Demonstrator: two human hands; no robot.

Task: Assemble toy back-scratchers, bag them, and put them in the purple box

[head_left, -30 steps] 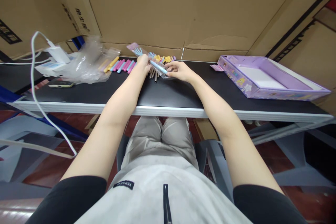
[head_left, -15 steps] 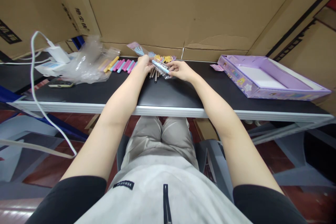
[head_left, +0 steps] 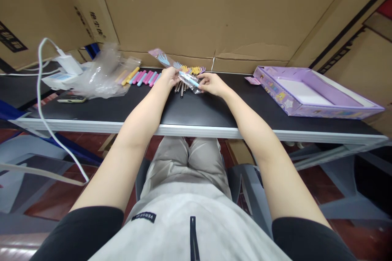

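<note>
A back scratcher (head_left: 164,59) with a light-blue claw head lies slantwise in a clear plastic sleeve (head_left: 192,83); its light-blue handle shows at the lower right. Closed around the middle of it is my left hand (head_left: 170,76), with the fingertips partly hidden. My right hand (head_left: 212,84) pinches the handle end of the sleeve between thumb and fingers. Under and behind the hands lie metal rods (head_left: 182,89) and yellow and purple claw heads (head_left: 196,69). Pink and blue handles (head_left: 147,77) form a row left of my left hand.
Yellow handles (head_left: 131,76) and a pile of clear plastic bags (head_left: 102,75) lie on the left. Beyond them are a white charger with cable (head_left: 70,64) and a dark phone-like object (head_left: 71,98). A purple open box (head_left: 333,111) stands right. Cardboard (head_left: 190,12) walls the back.
Both hands keep their hold on the sleeved back scratcher. The sleeve's lower end has shifted very slightly right and down with my right hand; the view has tilted a little.
</note>
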